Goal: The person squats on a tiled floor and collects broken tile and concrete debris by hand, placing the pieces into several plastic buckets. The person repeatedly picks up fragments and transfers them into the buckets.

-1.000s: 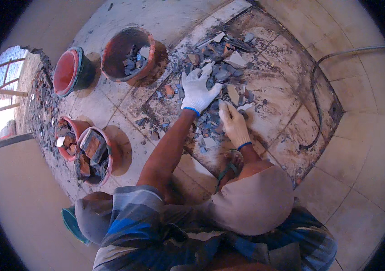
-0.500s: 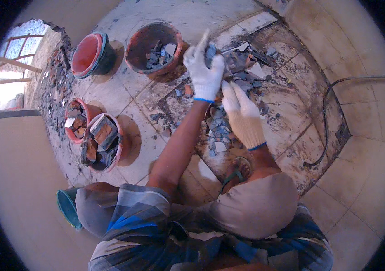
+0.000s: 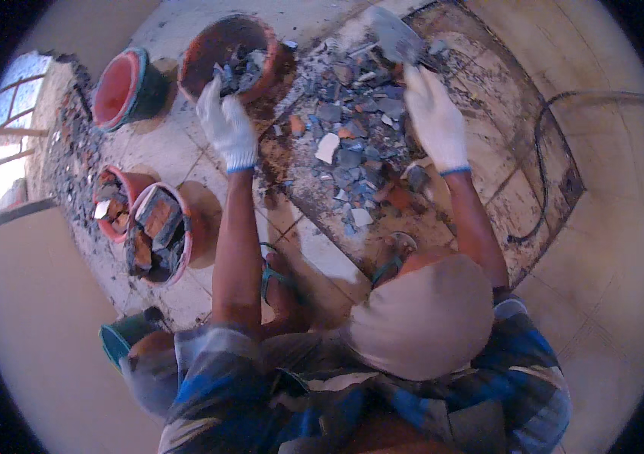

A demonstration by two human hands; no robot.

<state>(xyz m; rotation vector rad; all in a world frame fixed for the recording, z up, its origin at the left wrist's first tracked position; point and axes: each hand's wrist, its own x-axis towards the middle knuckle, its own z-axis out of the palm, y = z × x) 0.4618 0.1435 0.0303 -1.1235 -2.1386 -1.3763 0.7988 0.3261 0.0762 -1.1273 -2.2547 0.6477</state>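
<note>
My left hand (image 3: 228,130), in a white knit glove, reaches to the near rim of a reddish bucket (image 3: 195,57) with grey rubble inside. Its fingers are stretched out and apart, beside the pieces in the bucket. My right hand (image 3: 437,119), gloved too, is closed over the far right side of a rubble heap (image 3: 348,155) of grey shards. Just beyond its fingertips is a flat grey blade-like piece (image 3: 396,36), smeared by motion, which it seems to grip; any handle is hidden. A pale shard (image 3: 327,148) lies on the heap between my hands.
Two pinkish buckets, a nearer one (image 3: 184,266) and a farther one (image 3: 107,233), hold broken masonry at left. Nested red and green buckets (image 3: 140,83) stand behind them. A green bucket (image 3: 114,344) lies tilted by my leg. A dark hose (image 3: 541,163) curves at right by the wall.
My hands have moved apart: the left has swung left from the rubble to the bucket, the right has moved up and right. The heap between them is now uncovered, and the grey blade-like piece shows.
</note>
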